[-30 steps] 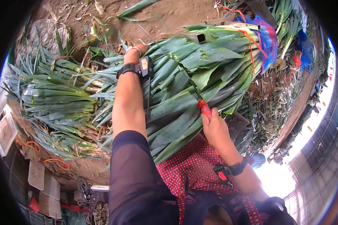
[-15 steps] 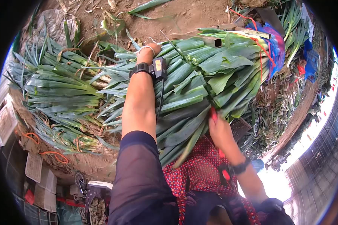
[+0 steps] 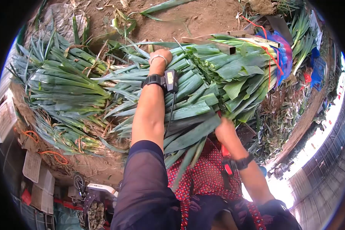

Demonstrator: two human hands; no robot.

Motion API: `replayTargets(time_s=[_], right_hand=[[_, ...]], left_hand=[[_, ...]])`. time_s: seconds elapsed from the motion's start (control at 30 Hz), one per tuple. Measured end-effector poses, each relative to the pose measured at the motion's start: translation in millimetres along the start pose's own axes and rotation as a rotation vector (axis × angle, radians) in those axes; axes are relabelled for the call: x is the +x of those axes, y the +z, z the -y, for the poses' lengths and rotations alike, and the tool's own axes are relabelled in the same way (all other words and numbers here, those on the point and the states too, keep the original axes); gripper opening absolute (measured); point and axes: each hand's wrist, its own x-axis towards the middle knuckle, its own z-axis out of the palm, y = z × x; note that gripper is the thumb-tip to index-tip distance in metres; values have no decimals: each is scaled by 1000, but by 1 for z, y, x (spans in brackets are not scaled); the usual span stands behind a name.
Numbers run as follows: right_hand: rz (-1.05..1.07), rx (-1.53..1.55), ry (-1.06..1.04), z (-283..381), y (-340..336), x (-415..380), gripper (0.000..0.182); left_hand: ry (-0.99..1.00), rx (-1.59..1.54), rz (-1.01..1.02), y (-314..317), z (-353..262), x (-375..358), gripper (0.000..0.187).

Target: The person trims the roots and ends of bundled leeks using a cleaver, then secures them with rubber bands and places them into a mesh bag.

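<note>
An open-air farm yard for sorting vegetables — bare dirt ground (image 3: 203, 17), heaped leeks (image 3: 61, 88), tied bundles (image 3: 234, 65), trimmings (image 3: 283, 107) — with long sheds (image 3: 326, 161) alongside.

No lettering seems legible anywhere; the flat cartons (image 3: 4, 119) at the edge are too blurred.

A large bundle of long green leek leaves (image 3: 203, 84) lies across the person's lap, over the red dotted apron (image 3: 203, 176). The left hand (image 3: 159, 57) rests on top of it; the right hand (image 3: 224, 126) is at its near right edge. A second heap of green leeks (image 3: 61, 92) lies left on the bare earth ground (image 3: 195, 17).
</note>
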Motion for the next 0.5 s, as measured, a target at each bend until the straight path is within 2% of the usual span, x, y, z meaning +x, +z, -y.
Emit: replayTargets(time_s=[0.1, 0.2, 0.27, 0.33, 0.37, 0.4, 0.47, 0.5], right_hand=[[-193, 87, -244, -1, 2, -2, 23], [36, 82, -102, 24, -24, -5, 30], [-61, 75, -64, 20, -12, 1, 22], [-108, 34, 33, 31, -10, 8, 18], [-58, 32, 121, 36, -13, 8, 17], [-23, 24, 146, 34, -10, 8, 18], [28, 15, 179, 30, -11, 6, 18], [-60, 24, 97, 31, -12, 5, 19]], left_hand=[[-95, -78, 6, -9, -3, 2, 46], [-31, 85, -298, -30, -2, 10, 47], [206, 175, -511, -14, 11, 49, 48], [318, 179, -275, 8, 30, 80, 49], [395, 167, -179, 15, 40, 84, 50], [467, 3, -83, 26, 58, 76, 46], [488, -155, 73, 32, 72, 51, 46], [451, -153, 121, 27, 68, 43, 46]])
